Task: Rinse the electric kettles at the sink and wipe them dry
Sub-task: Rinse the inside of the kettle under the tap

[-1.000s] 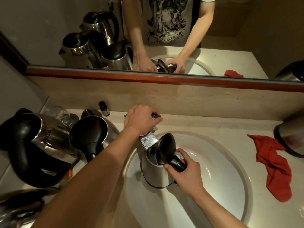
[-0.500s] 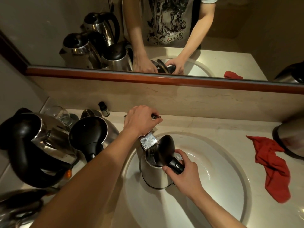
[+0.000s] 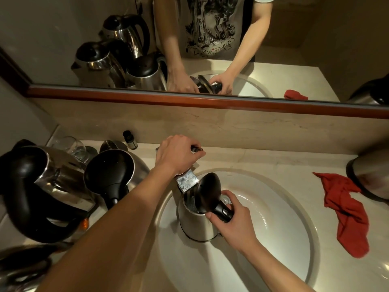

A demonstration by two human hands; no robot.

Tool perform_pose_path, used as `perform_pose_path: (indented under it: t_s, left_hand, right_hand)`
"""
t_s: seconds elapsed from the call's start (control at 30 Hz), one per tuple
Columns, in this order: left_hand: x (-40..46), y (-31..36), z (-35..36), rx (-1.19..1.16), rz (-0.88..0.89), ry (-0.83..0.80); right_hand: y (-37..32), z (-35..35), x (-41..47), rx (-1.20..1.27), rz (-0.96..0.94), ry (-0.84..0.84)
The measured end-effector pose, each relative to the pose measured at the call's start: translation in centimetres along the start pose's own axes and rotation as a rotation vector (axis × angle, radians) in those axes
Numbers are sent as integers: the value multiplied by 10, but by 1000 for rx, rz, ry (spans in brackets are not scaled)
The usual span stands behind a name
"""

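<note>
**Kettle under the spout, tap hand engaged**

My right hand [image 3: 235, 224] is wrapped around the black handle of the steel kettle [image 3: 195, 222], which stands in the white sink [image 3: 284, 239] bowl at its 9 o'clock side, lid [image 3: 207, 192] tipped up and open. My left hand [image 3: 179, 153] is curled over the tap handle [image 3: 196, 149] at the sink's 12 o'clock, with the flat chrome spout [image 3: 187, 181] poking out just below it and reaching over the kettle's mouth.

What I'd worry about: the raised lid sits close to the spout, so water could strike it and spray onto the counter [image 3: 273, 163]. If I open the tap too hard the kettle may overfill and grow heavy in a one-handed grip, and a wet handle could slip.

Inside the kettle I see a glint that may be water, but I can't tell how full it is. The sink shows wet streaks at about 3 o'clock. Off at 9 o'clock of the sink two more kettles [image 3: 117, 175] wait, lids shut; another kettle [image 3: 368, 175] stands at 3 o'clock beyond the red cloth [image 3: 347, 213]. A drinking glass [image 3: 71, 146] at 10 o'clock looks empty.
</note>
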State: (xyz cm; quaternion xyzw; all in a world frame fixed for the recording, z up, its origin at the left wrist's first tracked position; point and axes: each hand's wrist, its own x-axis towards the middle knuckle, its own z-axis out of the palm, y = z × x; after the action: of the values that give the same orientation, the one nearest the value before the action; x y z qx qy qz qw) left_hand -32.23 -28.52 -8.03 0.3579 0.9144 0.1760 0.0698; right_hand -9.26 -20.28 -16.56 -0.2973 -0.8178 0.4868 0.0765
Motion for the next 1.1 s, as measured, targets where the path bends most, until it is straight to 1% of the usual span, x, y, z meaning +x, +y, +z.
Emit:
perform_pose_path:
  t_s: [0.17,1.1]
  left_hand:
    - [1,-2,2,-4,-8,-4]
    - [1,-3,2,-4,-8,-4]
  right_hand:
    - [1,1,2,-4,17,-20]
    - [0,1,2,-17,-16,5]
